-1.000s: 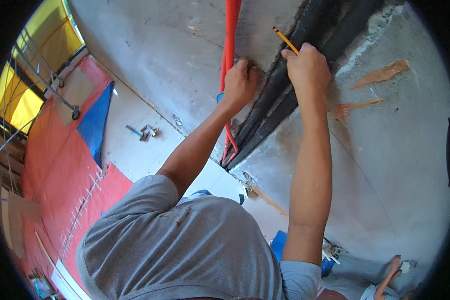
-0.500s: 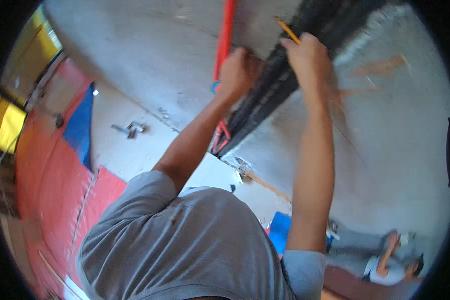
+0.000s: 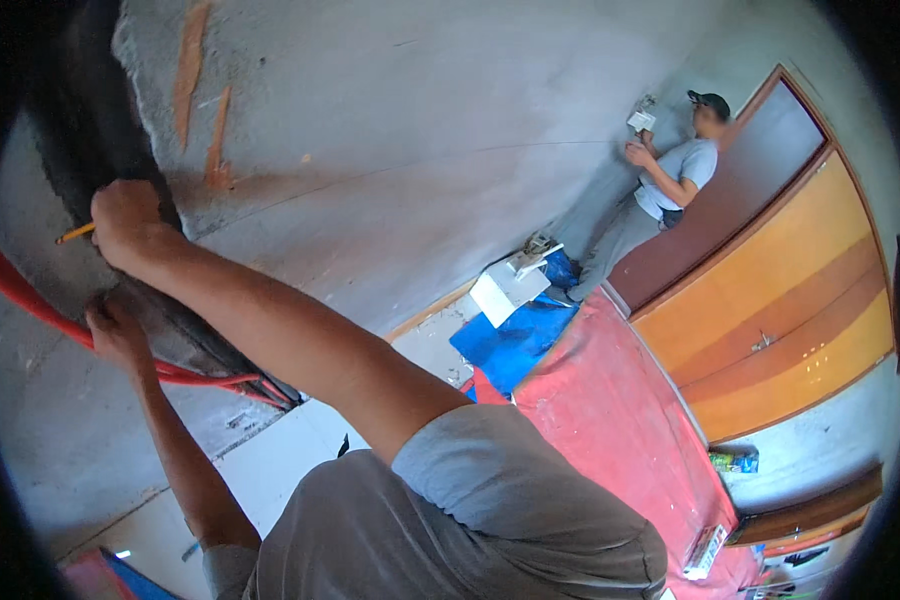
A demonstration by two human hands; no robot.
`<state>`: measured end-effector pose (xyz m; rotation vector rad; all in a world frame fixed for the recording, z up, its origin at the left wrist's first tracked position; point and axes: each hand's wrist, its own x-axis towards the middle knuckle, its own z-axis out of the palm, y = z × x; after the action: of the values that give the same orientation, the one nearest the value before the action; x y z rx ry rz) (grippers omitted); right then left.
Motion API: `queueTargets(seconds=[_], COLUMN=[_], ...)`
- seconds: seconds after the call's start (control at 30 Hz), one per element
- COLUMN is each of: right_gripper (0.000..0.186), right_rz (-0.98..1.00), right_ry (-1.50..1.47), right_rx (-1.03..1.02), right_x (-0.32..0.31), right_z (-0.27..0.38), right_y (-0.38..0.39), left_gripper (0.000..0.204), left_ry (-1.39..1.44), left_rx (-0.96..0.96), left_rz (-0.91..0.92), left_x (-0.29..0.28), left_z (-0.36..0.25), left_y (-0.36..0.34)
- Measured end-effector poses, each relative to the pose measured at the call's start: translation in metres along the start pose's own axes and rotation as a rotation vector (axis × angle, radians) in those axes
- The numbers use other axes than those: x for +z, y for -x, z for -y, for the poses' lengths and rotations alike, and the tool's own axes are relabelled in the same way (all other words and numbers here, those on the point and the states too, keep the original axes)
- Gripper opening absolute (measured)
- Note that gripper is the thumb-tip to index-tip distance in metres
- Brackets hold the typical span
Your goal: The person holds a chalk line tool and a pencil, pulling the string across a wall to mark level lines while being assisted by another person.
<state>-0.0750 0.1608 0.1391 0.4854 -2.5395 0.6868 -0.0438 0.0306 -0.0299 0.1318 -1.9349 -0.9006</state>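
Note:
My right hand (image 3: 130, 222) is closed around a yellow pencil (image 3: 75, 233), against the dark, rough channel (image 3: 100, 100) in the grey wall. Just below it, my left hand (image 3: 117, 328) has its fingers curled in at the channel's edge, beside the red conduits (image 3: 40, 312). What those fingers hold, if anything, is hidden. A thin dark line (image 3: 420, 155) spans the wall from near my right hand toward another person; I cannot tell whether it is a string or a mark.
Another person (image 3: 670, 185) in a cap stands at the far wall, hands raised by a white box (image 3: 641, 121). Blue sheeting (image 3: 530, 345) and red sheeting (image 3: 610, 390) cover the floor. A white stool-like thing (image 3: 500, 295) stands there. Beyond is an orange-and-brown door (image 3: 780, 330).
The view has swung to the right, so my hands and the channel now appear at the left. The other person and the doors have come into fuller view. The pencil stays in my right hand.

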Motion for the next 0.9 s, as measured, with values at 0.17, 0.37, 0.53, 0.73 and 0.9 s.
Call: queueTargets(seconds=[0.17, 0.37, 0.53, 0.73, 0.9], right_gripper=[0.027, 0.019, 0.015, 0.013, 0.013], right_rz=[-0.057, -0.085, -0.066, -0.044, -0.043], right_ry=[-0.037, -0.008, 0.029, 0.039, 0.029], right_rx=[-0.009, -0.019, -0.016, -0.011, 0.0], right_x=[0.016, 0.036, 0.041, 0.04, 0.038], right_z=[0.001, 0.002, 0.002, 0.002, 0.003], right_y=[-0.002, -0.017, -0.022, -0.02, -0.022], left_gripper=[0.031, 0.035, 0.033, 0.032, 0.034], left_ry=[0.006, -0.07, -0.006, -0.077, -0.068], left_rx=[0.071, -0.09, -0.021, -0.061, -0.016], left_rz=[-0.053, -0.033, -0.044, -0.012, -0.007], left_x=[-0.003, -0.01, -0.012, -0.011, -0.01], left_z=[0.008, -0.009, -0.015, -0.003, -0.004], left_y=[-0.001, -0.003, -0.004, -0.002, -0.004])
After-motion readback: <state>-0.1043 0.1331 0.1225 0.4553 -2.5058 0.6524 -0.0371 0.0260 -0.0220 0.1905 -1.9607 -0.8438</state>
